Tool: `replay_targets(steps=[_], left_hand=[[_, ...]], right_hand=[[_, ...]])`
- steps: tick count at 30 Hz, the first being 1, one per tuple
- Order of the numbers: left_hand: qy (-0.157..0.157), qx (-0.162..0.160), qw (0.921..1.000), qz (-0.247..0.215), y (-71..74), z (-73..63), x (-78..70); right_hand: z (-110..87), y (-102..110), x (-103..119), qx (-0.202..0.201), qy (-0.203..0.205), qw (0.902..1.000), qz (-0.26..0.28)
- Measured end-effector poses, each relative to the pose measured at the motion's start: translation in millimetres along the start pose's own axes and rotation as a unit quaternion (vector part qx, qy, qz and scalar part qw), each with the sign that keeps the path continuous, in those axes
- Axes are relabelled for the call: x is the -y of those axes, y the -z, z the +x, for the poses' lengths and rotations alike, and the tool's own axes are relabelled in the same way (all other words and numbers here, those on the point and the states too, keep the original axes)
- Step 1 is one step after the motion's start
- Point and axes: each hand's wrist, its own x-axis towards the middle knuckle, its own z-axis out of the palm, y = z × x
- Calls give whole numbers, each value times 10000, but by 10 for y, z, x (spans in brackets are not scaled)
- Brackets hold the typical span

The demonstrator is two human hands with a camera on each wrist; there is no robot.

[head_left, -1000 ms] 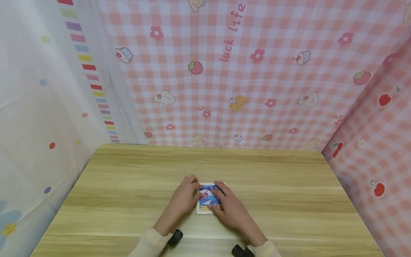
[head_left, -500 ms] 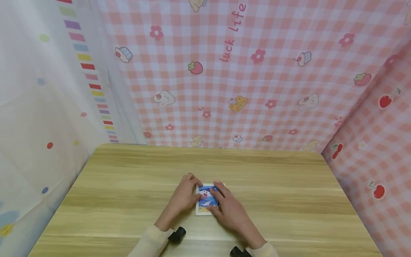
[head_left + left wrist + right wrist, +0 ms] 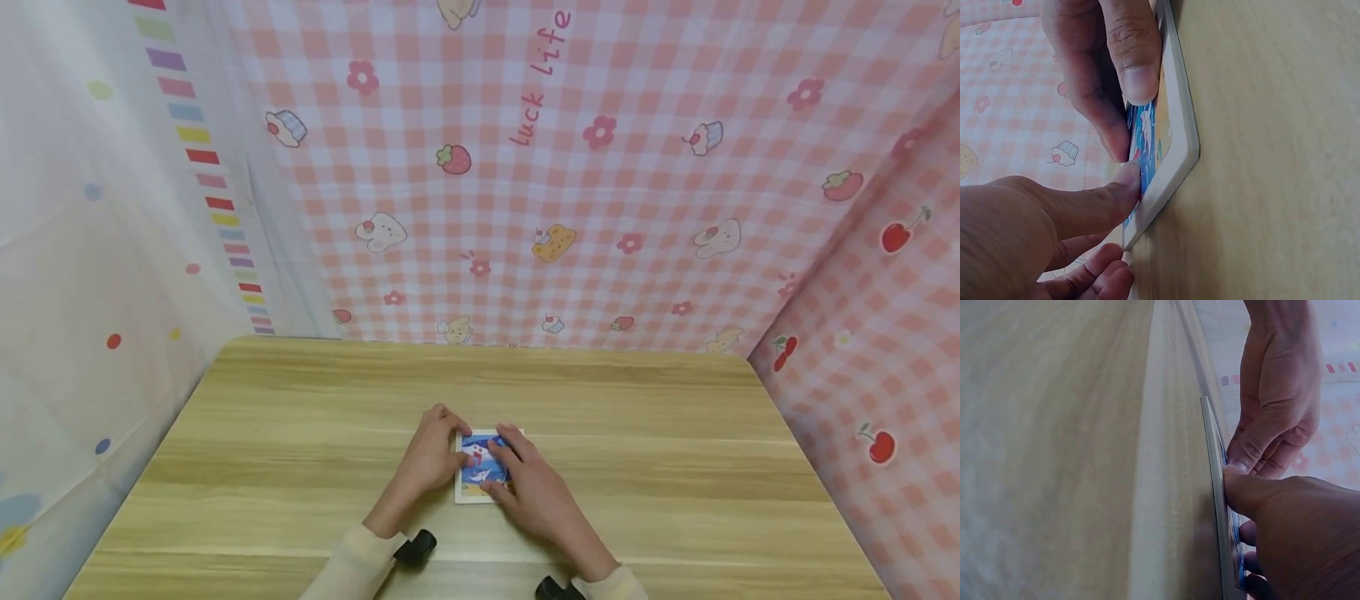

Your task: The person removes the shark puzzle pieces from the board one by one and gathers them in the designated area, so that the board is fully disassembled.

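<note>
Right hand [image 3: 536,483], loose fingers and thumb resting on white-rimmed, blue-printed picture panel [image 3: 481,472]; left hand [image 3: 432,454], thumb pressing panel's left side, any pinch impossible to tell. Panel flat on wood-grain table [image 3: 300,408], rim's thickness clear in left wrist view, lost in head view; beyond, pink gingham cloth [image 3: 495,200].

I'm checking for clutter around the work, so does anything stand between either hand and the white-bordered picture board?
Nothing visible does: the left hand touches the white-bordered picture board at its left side, and the right hand rests directly on its right part.
</note>
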Motion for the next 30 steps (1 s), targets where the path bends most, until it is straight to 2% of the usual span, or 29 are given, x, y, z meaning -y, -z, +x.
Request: replay_targets(steps=[24, 30], left_hand=[[-54, -76, 9997, -228, 4, 1, -30], [-159, -75, 9991, -398, 0, 4, 13]], right_hand=[[-8, 10, -2, -93, 37, 9999, 95], [-9, 6, -6, -81, 58, 9999, 73]])
